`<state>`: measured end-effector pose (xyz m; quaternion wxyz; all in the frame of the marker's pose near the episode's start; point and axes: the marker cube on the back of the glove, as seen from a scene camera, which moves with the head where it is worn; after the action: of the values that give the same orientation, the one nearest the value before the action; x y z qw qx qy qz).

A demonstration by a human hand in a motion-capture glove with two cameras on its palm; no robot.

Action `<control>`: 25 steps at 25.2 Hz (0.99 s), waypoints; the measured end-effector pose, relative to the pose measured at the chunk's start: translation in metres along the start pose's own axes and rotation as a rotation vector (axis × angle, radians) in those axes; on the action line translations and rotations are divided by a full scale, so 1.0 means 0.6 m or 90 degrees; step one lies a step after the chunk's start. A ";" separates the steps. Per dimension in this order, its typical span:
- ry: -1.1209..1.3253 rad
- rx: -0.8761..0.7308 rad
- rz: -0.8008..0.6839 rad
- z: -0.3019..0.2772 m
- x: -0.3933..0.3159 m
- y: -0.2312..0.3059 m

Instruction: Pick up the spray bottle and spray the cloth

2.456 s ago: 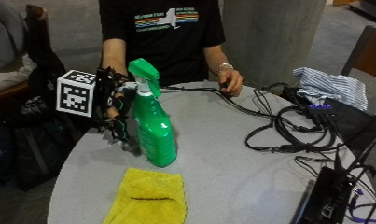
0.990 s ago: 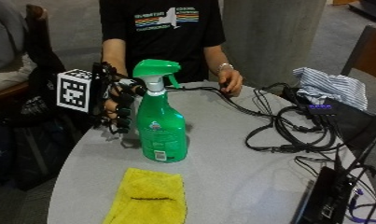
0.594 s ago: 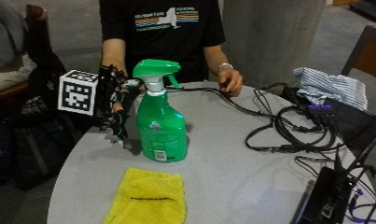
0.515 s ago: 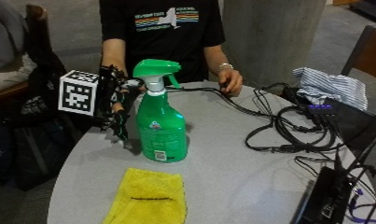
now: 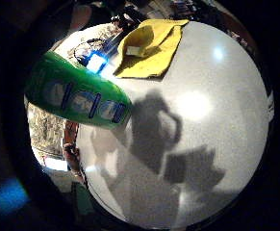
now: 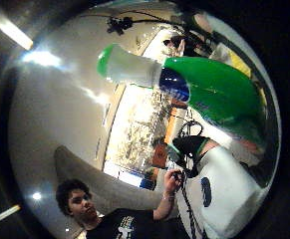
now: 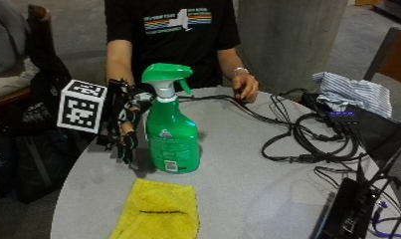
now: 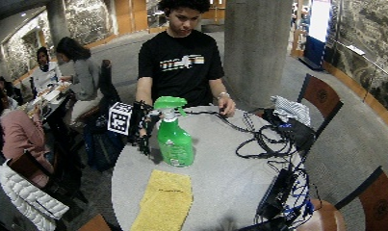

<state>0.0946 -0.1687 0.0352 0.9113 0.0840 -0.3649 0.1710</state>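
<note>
The round grey table [image 7: 253,164] carries the green spray bottle [image 7: 171,132], upright, its long axis vertical, just beyond the yellow cloth [image 7: 157,211] lying at the near edge. The gloved right hand [image 7: 124,127] hangs just beside the bottle's flank, fingers pointing down and released, apparently not touching it. The bottle lies straight across from the palm, so the grasp needs a short sideways reach.

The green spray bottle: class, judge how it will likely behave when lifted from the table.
The spray bottle stands upright, tall on a narrow base, so a sideways nudge could probably tip it. Its smooth plastic may be slippery. The rigid-looking body should keep its shape. How full it is cannot be seen, so its weight is uncertain.
</note>
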 end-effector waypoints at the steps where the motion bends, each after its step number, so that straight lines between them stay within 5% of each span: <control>1: 0.002 -0.010 0.003 0.003 0.002 -0.006; 25: -0.069 -0.047 -0.012 0.074 -0.010 -0.048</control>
<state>0.0732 -0.2089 0.0621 0.8943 0.0632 -0.4191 0.1438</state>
